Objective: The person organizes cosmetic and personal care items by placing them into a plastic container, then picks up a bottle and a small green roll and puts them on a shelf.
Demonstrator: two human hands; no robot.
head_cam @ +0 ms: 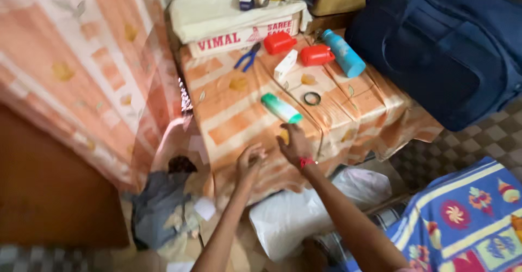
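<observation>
At the far left hangs a peach-and-white checked cloth with leaf prints [81,60], and a crumpled grey garment [157,206] lies on the floor below it. Next comes the left hand [249,160], fingers loosely curled and holding nothing, resting at the front edge of the low table draped in a matching orange checked cloth [234,103], seemingly pressing the fabric flat. The right hand [294,144], a red band at its wrist, lies palm-down just beside it, fingers spread and empty, fingertips near a green-and-white cylindrical tube [280,109] lying on its side (apart from the hand, not touched). Further back sit blue-handled pliers [248,57], a small black ring [312,98], two red plastic containers [296,49] and a light-blue bottle [342,53] laid down. A large navy-blue bag [440,49] fills the right.
</observation>
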